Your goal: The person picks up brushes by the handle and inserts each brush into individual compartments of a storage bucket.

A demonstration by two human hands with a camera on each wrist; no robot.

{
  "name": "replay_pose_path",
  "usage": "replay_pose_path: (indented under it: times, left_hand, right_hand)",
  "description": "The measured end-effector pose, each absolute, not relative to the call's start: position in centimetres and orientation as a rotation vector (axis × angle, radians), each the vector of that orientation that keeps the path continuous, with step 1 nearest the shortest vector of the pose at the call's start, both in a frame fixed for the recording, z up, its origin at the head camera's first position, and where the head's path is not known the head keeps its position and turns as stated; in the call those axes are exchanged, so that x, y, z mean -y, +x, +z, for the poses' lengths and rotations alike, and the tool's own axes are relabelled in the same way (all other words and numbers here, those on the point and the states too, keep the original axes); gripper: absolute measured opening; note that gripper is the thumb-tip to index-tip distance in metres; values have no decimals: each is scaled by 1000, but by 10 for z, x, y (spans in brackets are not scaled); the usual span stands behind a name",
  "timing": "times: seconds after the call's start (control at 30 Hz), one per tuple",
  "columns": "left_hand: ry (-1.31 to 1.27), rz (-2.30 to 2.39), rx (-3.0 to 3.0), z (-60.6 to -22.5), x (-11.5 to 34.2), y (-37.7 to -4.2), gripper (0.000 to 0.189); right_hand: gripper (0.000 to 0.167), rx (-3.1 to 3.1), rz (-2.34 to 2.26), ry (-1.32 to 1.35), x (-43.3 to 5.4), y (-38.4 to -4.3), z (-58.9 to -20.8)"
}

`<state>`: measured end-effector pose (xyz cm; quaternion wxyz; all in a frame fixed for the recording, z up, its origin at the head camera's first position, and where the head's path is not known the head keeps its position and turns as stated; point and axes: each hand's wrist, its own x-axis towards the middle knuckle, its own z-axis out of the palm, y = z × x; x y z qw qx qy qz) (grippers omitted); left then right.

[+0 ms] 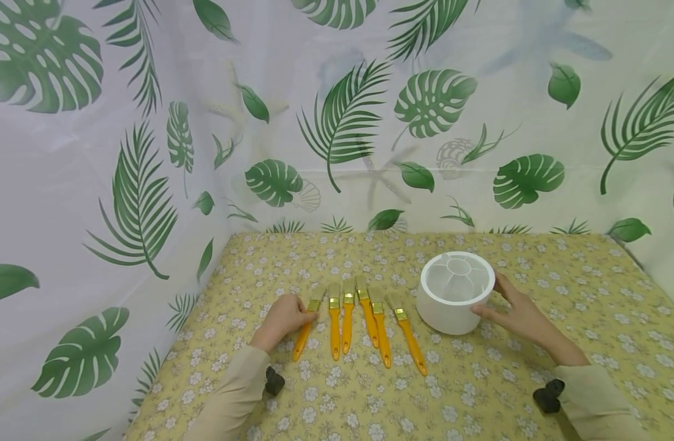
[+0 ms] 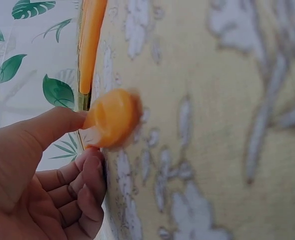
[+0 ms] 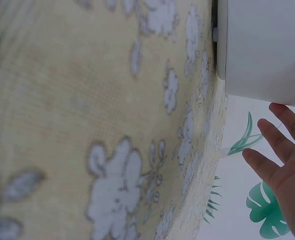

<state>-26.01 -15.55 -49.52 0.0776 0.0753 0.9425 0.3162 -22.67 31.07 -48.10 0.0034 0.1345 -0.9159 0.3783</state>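
In the head view my left hand (image 1: 284, 317) pinches the leftmost paintbrush (image 1: 302, 340) between thumb and fingers, near its metal band. The left wrist view shows the orange handle end (image 2: 115, 117) of that brush by the thumb and fingertips. Several more paintbrushes (image 1: 334, 331) with orange handles lie to its right in a loose row, bristles away from me. At the right stands a round white organizer (image 1: 446, 315) with clear dividers. My right hand (image 1: 521, 315) rests at its right side, thumb at the near rim. In the right wrist view its fingers (image 3: 280, 142) are spread and fairly straight.
A yellow flowered cloth (image 1: 326, 404) covers the table. White sheeting with green leaf prints (image 1: 337, 122) hangs behind the table and along its left side. A small black device (image 1: 549, 395) sits by the right wrist, another (image 1: 274, 381) by the left.
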Motion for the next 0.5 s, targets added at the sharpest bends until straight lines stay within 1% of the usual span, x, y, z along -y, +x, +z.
replay_pose_path:
  times: [0.33, 0.5]
  left_hand:
    - [235, 1000, -2818, -498, 161, -264, 52]
    - [209, 1049, -2793, -497, 162, -264, 49]
  right_hand:
    - [92, 2873, 1197, 411, -309, -225, -479]
    - [92, 2871, 1209, 408, -309, -224, -479]
